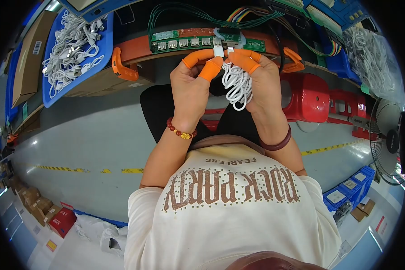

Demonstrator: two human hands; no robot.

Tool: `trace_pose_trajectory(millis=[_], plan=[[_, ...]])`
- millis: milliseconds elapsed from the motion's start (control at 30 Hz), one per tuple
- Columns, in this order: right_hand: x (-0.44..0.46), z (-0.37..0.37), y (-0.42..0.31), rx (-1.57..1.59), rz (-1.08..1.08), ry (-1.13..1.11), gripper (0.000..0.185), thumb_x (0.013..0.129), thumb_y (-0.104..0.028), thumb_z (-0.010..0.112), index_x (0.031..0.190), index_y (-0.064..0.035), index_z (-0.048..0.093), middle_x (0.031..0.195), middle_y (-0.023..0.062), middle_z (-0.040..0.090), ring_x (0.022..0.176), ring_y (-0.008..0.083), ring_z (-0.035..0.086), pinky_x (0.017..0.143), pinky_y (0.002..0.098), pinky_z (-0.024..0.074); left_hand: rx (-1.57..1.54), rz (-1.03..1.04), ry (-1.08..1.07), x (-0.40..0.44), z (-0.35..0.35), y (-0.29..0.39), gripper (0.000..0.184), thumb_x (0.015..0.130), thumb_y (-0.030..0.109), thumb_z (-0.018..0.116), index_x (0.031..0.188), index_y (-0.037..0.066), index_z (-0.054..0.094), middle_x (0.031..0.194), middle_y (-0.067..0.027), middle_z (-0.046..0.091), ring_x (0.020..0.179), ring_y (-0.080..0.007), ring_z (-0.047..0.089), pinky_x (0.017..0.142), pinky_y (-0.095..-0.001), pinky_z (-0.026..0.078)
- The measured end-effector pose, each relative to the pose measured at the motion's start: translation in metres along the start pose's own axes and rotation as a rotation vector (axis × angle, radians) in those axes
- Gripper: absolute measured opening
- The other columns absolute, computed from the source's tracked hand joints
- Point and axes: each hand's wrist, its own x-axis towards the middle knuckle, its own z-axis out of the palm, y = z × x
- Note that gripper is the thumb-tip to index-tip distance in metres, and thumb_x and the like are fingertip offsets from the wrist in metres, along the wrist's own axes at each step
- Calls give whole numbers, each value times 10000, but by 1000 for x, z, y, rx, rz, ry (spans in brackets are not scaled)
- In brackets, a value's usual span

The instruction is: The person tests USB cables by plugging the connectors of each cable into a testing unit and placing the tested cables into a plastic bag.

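Observation:
My left hand (191,83), with orange finger cots on thumb and forefinger, pinches a white USB plug (218,50) at a metal port of the green circuit board (175,44). Beside it my right hand (263,78), also in orange finger cots, grips the other, smaller white connector (231,49) close to the board's edge. Whether either plug is fully seated I cannot tell. Below the fingers hangs the coiled white USB cable (238,87). Several USB ports run along the board to the left of my hands.
A blue tray (104,56) full of white cables stands on the left, beside a cardboard box (33,58). Orange clamps (123,65) hold the bench edge. Bagged cables (373,58) lie at right, above a fan (389,139) and red stools (308,96). Loose wires (184,6) cross behind the board.

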Motion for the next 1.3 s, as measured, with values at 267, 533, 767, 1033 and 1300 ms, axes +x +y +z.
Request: trace_pose_trajectory(millis=[267, 533, 767, 1033, 1300], plan=[[-4, -7, -1, -219, -59, -58, 151, 793, -96, 672, 908, -7, 631, 752, 30, 629, 544, 73, 562, 473, 177, 437, -3, 3, 9, 0, 0, -2, 196, 788, 29, 664, 980, 6, 635, 840, -31, 630, 745, -67, 559, 686, -195, 449], [-2, -9, 3, -132, -17, -98, 121, 805, -112, 663, 870, -12, 641, 728, 23, 624, 536, 56, 547, 463, 165, 422, -1, -17, 12, 0, 0, 1, 196, 786, 35, 669, 977, 8, 634, 842, -28, 627, 737, -68, 554, 681, -196, 444], [-3, 0, 9, -7, -102, -14, 101, 816, -68, 629, 869, 18, 634, 765, 70, 646, 617, 96, 590, 559, 199, 461, 24, -9, -5, 1, -3, 0, 196, 786, 31, 666, 978, 6, 632, 847, -24, 628, 735, -63, 551, 682, -195, 441], [-4, 2, 10, -32, -143, 15, 113, 826, -70, 607, 885, 25, 629, 760, 57, 636, 605, 99, 576, 545, 200, 438, 17, -15, -14, 0, -3, -1, 184, 780, 21, 668, 961, 14, 634, 840, -18, 631, 748, -64, 557, 686, -202, 449], [-4, 2, -1, -122, -60, -3, 160, 833, -120, 631, 904, 22, 614, 758, 31, 614, 600, 74, 559, 521, 185, 418, 59, -26, -5, 3, -4, -4, 163, 761, 17, 664, 923, 19, 645, 826, 8, 617, 705, -67, 529, 664, -201, 437]])
